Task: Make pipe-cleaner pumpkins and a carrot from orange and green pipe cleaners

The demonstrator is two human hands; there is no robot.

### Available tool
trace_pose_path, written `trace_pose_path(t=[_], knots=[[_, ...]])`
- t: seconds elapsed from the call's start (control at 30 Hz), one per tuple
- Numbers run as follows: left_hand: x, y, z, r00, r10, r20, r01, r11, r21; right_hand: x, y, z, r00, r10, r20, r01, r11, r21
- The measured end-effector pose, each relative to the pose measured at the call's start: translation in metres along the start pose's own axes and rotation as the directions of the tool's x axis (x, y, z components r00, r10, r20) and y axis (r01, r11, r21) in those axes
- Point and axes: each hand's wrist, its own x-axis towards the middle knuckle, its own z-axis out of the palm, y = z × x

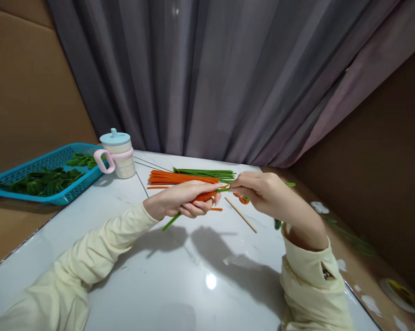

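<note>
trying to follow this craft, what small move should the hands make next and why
Probably another turn of the green stem by the right hand: the left hand grips an orange wound piece, and the green end sticks out between both hands, seemingly loose.

1. Only one view, from a camera worn on the head.
2. Looks forward and down, over both arms, at the white table [180,276].
3. Sits close: left hand [183,200] and right hand [262,193] near the middle of the picture, sleeves at the near edge.
4. Faces the grey curtain [228,78] at the far side.
5. Blue tray [7,186] far left, brown wall [383,161] right.
</note>
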Motion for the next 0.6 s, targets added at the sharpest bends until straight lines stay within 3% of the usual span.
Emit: trace_pose_path(t=[0.2, 0.6], knots=[[-0.0025, -0.0015, 0.0065, 0.999, 0.029, -0.014, -0.027, 0.997, 0.078, 0.0, 0.0029, 0.0013, 0.998, -0.064, 0.007, 0.064, 0.997, 0.032], [-0.0012, -0.0033, 0.0061, 0.999, 0.023, -0.043, -0.021, 0.998, 0.052, 0.0016, 0.0026, 0.0022, 0.999, -0.038, -0.008, 0.039, 0.998, 0.047]])
